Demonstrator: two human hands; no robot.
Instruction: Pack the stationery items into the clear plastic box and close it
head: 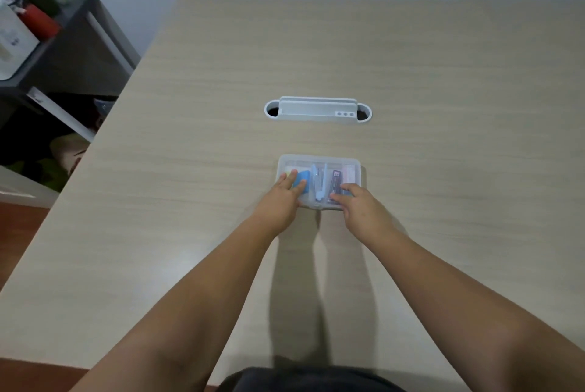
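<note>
The clear plastic box (319, 161) lies flat on the light wooden table (411, 75), its lid down over the contents. Through the lid I see a blue item (303, 177), a pale blue-white piece (318, 181), a dark packet (336, 181) and something pink (349, 171). My left hand (283, 200) rests with fingers spread on the lid's near-left part. My right hand (361, 204) presses its fingers on the near-right edge of the box. The box's near edge is partly hidden by both hands.
A white cable-port insert (317, 109) is set into the table beyond the box. A dark shelf unit (72, 52) with bottles and a red item stands off the table's left edge. A white wall runs behind the table.
</note>
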